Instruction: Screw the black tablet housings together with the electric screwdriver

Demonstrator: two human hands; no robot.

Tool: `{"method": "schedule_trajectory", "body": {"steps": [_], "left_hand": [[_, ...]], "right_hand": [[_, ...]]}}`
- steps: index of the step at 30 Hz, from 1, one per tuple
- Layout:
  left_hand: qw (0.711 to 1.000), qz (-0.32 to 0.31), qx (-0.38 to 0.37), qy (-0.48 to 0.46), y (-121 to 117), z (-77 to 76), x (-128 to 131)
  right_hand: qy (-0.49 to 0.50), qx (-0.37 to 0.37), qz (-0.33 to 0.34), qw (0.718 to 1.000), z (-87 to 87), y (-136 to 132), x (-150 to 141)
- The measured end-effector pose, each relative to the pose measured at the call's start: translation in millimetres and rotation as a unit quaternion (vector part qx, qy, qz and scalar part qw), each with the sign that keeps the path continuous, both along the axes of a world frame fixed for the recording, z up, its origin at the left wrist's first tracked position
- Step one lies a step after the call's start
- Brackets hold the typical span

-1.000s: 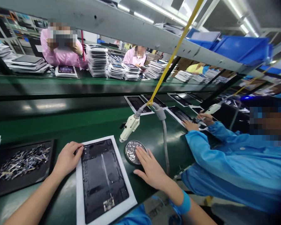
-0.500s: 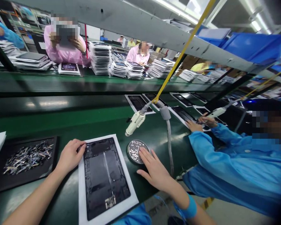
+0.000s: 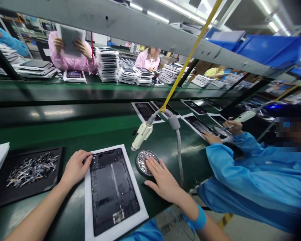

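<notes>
In front of me a black tablet housing (image 3: 110, 201) lies on a white sheet (image 3: 89, 217), its inner side with a pale strip facing up. My left hand (image 3: 76, 167) holds its upper left corner between thumb and bent fingers; whether a small part is also in them is hidden. To the right of the housing, my right hand (image 3: 163, 179) reaches over a round dish of small shiny screws (image 3: 143, 162). Its fingers are stretched out, tips on the screws and thumb apart. A pale electric screwdriver (image 3: 142, 136) hangs just above the dish.
On the left stands a black tray (image 3: 54, 182) with a heap of small strips (image 3: 32, 169). More tablet housings (image 3: 144, 110) lie further back. At the right a co-worker in blue (image 3: 243, 164) holds another screwdriver (image 3: 244, 116). A grey cable (image 3: 180, 157) hangs beside my right hand.
My two hands stay almost where they were. The co-worker's screwdriver has moved up and right, away from the housing there. A round dish now shows beneath the co-worker's hand.
</notes>
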State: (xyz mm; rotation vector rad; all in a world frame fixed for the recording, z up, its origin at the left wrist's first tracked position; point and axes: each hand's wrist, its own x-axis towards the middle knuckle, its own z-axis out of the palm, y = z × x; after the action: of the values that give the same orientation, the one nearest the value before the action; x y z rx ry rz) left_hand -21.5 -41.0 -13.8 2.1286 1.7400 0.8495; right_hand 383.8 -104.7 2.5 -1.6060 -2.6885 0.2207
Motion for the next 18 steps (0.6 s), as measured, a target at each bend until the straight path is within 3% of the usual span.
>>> {"method": "schedule_trajectory", "body": {"steps": [7, 13, 18], "left_hand": [[1.0, 0.0, -0.005, 0.005, 0.7, -2.1, -1.9], [1.0, -0.001, -0.001, 0.001, 0.9, -2.1, -2.1], [1.0, -0.001, 0.0, -0.003, 0.7, -3.0, -0.5]], "right_hand": [[0.004, -0.052, 0.041, 0.998, 9.9, -3.3, -11.2], [0.013, -0.003, 0.0, 1.0, 0.0, 14.9, -17.4], [0.028, 0.024, 0.001, 0.999, -3.3, 8.1, -9.1]]}}
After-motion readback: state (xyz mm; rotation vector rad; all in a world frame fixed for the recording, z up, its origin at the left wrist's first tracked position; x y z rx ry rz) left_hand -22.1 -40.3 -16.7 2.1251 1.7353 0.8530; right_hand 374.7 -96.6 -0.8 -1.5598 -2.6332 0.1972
